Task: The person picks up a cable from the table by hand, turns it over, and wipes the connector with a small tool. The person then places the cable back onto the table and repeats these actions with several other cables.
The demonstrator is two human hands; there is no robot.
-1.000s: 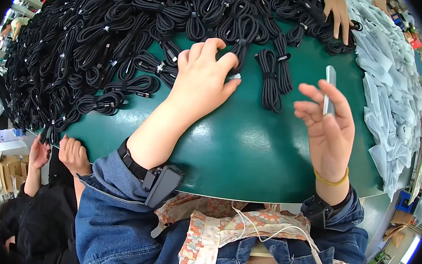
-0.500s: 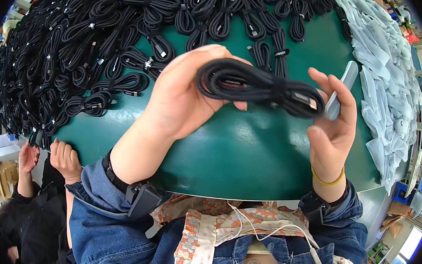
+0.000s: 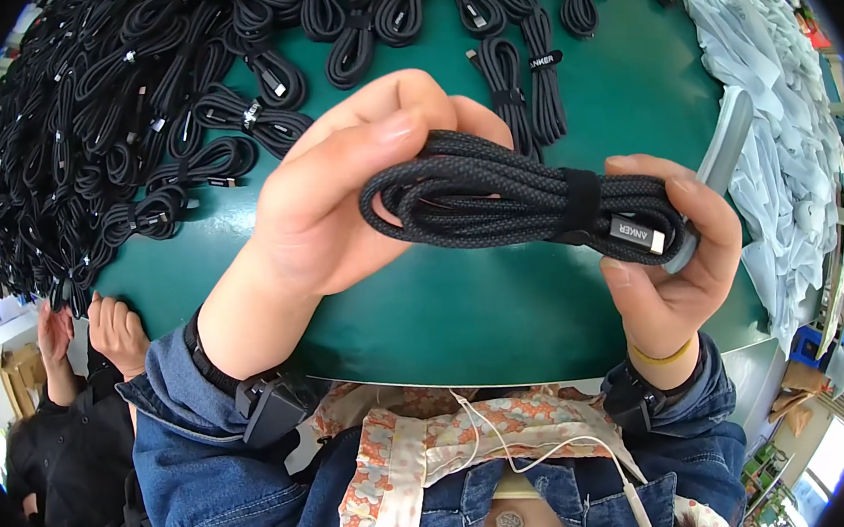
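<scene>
One coiled black braided cable (image 3: 521, 190), raised over green tabletop (image 3: 448, 326), just off center toward 2 o'clock. Left hand (image 3: 320, 192), 10 o'clock, pinches loop end. Right hand (image 3: 690, 285), 3 o'clock, pinches connector end, also holds pale grey strip (image 3: 732, 136) tilted toward 1 o'clock. Black cable pile (image 3: 81, 153), 9 to 12 o'clock. Pale sheets (image 3: 774, 152), 2 to 3 o'clock. Co-worker's hand (image 3: 119, 335), 9 o'clock.

Above your smooth, glossy worktop (image 3: 428, 333), the cable bundle (image 3: 522, 203) looks matt and roughly braided, its plug (image 3: 635, 232) metal-tipped; your sleeves (image 3: 219, 472), by the worktop's near edge, are denim.
</scene>
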